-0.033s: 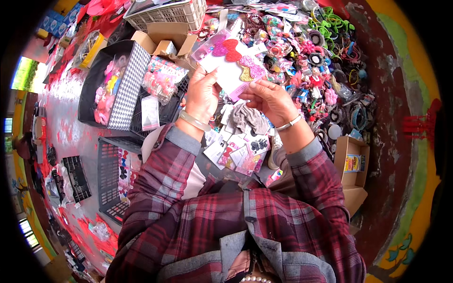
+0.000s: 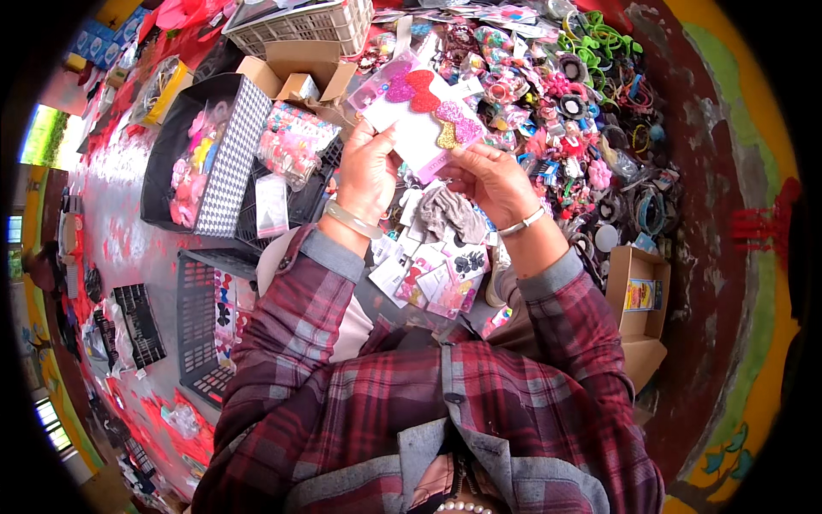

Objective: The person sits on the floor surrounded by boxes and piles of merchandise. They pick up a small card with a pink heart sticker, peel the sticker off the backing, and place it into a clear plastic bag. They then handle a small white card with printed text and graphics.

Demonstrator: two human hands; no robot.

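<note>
White card (image 2: 413,140): held up in front of me, glittery heart shapes (image 2: 422,101) along its upper right.
Left hand (image 2: 372,167): I pinch its lower-left edge, thumb on top.
Right hand (image 2: 498,182): my thumb and fingers grip its lower-right edge.
Grey cloth (image 2: 452,214): crumpled between my forearms.
Houndstooth box (image 2: 236,158): off to my left.

Illumination: bright daylight, visible at the window (image 2: 47,135), far left of the houndstooth-patterned storage bin (image 2: 233,158). Glare: whitish on the floor (image 2: 120,176), left of the bin. The glitter-bow card (image 2: 419,135), right of the bin, shows near-white highlights. Fisheye distortion curves the painted wall (image 2: 704,377), far right of the bin.
</note>
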